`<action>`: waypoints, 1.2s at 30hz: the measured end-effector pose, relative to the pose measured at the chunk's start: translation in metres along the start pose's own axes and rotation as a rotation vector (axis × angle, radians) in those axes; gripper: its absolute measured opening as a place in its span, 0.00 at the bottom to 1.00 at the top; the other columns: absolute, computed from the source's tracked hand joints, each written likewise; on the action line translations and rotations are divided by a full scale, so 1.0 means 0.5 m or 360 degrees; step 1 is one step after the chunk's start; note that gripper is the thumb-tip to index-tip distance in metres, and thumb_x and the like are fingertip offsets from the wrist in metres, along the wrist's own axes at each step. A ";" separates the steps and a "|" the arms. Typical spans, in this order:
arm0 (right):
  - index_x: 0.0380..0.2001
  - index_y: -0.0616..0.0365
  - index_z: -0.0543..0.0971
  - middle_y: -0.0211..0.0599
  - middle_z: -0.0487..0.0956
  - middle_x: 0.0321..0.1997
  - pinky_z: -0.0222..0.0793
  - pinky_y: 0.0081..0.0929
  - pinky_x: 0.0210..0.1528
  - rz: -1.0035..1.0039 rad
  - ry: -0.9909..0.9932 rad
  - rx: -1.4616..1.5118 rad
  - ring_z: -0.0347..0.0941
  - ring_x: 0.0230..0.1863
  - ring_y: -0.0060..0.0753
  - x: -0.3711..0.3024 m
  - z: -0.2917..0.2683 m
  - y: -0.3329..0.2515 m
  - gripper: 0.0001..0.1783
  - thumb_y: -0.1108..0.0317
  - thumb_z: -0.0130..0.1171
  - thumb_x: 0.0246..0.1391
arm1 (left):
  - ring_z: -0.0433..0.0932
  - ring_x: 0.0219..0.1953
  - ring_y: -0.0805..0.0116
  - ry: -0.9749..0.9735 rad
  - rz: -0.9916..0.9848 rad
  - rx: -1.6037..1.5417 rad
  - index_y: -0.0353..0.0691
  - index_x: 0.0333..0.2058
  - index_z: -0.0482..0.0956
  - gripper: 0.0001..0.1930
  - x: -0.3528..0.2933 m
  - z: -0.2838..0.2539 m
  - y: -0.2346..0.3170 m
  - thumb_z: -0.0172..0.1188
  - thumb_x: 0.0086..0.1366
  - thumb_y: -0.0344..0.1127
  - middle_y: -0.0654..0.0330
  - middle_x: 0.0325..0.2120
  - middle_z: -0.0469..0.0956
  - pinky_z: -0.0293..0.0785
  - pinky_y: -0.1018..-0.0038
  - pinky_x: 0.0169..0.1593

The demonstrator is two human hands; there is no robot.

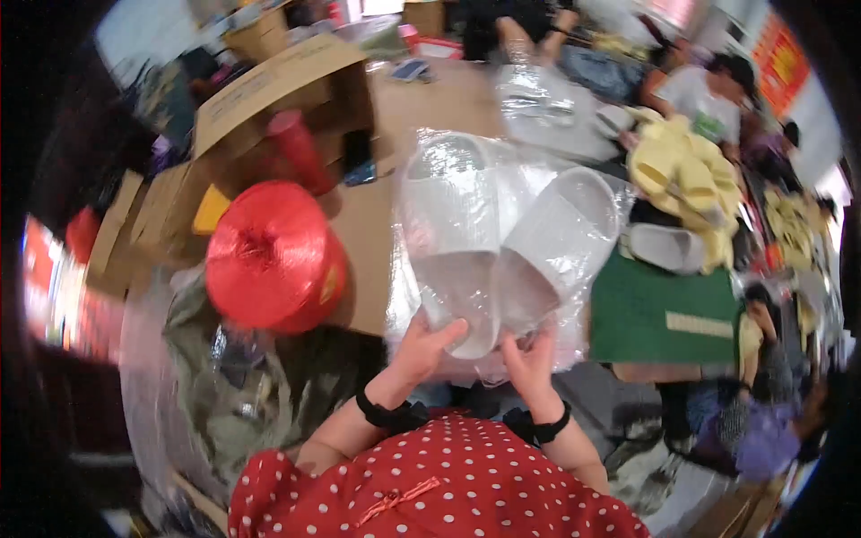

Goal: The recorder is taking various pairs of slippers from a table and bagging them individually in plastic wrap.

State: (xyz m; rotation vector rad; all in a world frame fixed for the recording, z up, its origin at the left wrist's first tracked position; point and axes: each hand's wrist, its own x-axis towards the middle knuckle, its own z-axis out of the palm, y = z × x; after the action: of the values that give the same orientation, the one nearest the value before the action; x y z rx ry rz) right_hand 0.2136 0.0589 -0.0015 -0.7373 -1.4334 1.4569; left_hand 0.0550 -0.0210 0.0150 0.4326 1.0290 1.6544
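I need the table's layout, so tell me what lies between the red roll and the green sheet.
In the head view, going right from the red roll: a strip of brown surface, then two white slippers in clear plastic.

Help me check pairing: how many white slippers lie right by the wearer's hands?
2: the left slipper lies nearly straight, its near end at the left hand; the right slipper slants rightward beyond the right hand. None there seems hidden.

Left wall (143, 40): pale, blurred
Right wall (814, 103): whitish, bearing a red-orange poster (778, 67)
Table (439, 100): brown, flat
Light: bright patches (839, 202) at far right and left
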 end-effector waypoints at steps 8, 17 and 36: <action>0.56 0.61 0.73 0.39 0.79 0.48 0.69 0.27 0.45 -0.0016 -0.0316 -0.0747 0.74 0.49 0.31 0.043 -0.050 -0.002 0.26 0.71 0.64 0.52 | 0.74 0.52 0.68 0.1220 0.1178 0.0686 0.34 0.59 0.69 0.23 -0.206 -0.253 0.134 0.60 0.66 0.26 0.59 0.53 0.75 0.72 0.68 0.58; 0.44 0.61 0.79 0.34 0.78 0.40 0.68 0.24 0.40 0.0054 -0.0196 -0.0893 0.71 0.37 0.26 0.065 -0.071 0.083 0.12 0.73 0.61 0.56 | 0.76 0.51 0.38 0.2575 0.0335 0.1807 0.36 0.58 0.67 0.30 -0.430 -0.646 0.153 0.64 0.60 0.41 0.38 0.48 0.78 0.71 0.56 0.55; 0.39 0.60 0.78 0.33 0.75 0.36 0.65 0.23 0.35 -0.0160 -0.0181 -0.1118 0.68 0.33 0.27 0.060 -0.053 0.124 0.07 0.74 0.59 0.56 | 0.75 0.29 0.62 0.2101 0.0082 0.0229 0.37 0.43 0.71 0.14 -0.203 -1.072 0.068 0.60 0.59 0.32 0.59 0.31 0.74 0.74 0.58 0.31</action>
State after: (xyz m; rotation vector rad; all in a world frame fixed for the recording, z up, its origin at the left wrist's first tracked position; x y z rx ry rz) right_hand 0.2136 0.1040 -0.0600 -0.9930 -2.0702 0.9121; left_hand -0.3179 -0.3325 -0.2352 -0.6868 2.0751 1.8684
